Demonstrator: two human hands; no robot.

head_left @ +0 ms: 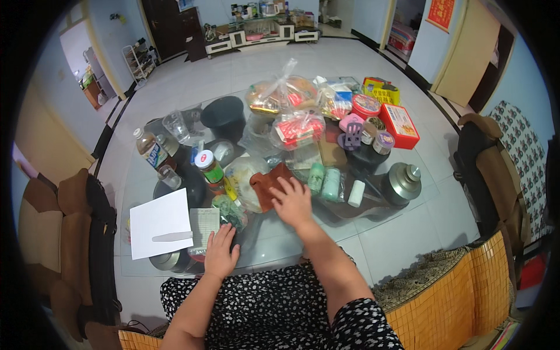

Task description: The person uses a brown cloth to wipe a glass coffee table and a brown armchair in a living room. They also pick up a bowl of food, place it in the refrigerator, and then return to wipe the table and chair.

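Observation:
My right hand (293, 201) lies with fingers spread on a reddish-brown piece of cloth or leather (265, 188) at the middle of the glass table. Beneath that piece is a clear plastic bag (241, 175) with pale contents. Near the table's front edge, my left hand (220, 251) rests flat with its fingers stretched out, holding nothing. Its fingertips reach close to a bag of something green (229, 211) and a printed paper slip (204, 221). Left of the slip is a white sheet (157, 213), with a flat pale blade-shaped strip (172, 237) across its lower part.
A red-lidded jar (210, 167), a drink bottle (153, 149) and a dark bin (223, 118) stand left. Bagged food packages (296, 129) fill the back. Green rolls (330, 184), a white roll (356, 193) and a metal canister (402, 182) lie right. Sofas flank the table.

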